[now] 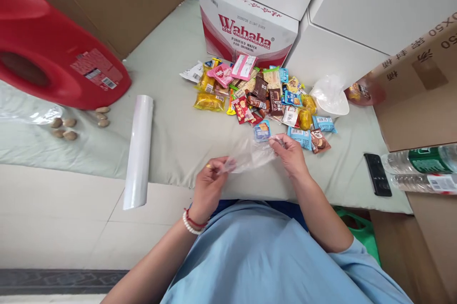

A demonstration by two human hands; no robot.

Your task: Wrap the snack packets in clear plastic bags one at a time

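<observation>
A clear plastic bag [248,157] is stretched between my two hands above the cloth-covered table. My left hand [210,177], with bracelets at the wrist, pinches one end of it. At the other end, my right hand [290,154] grips the bag between thumb and fingers. Just beyond the bag lies a small blue snack packet [262,130], partly seen through the film. Behind that, a pile of wrapped snacks [260,92] in many colours spreads across the table. Light blue packets [299,137] and a brown packet [320,141] rest close to my right hand.
A white plastic roll [138,151] overhangs the table's front edge. On the left are a red jug [64,51] and several nuts [67,127]. A Wahaha carton [246,27] stands behind; a white bowl [332,101], phone [377,174] and bottles [424,160] are at right.
</observation>
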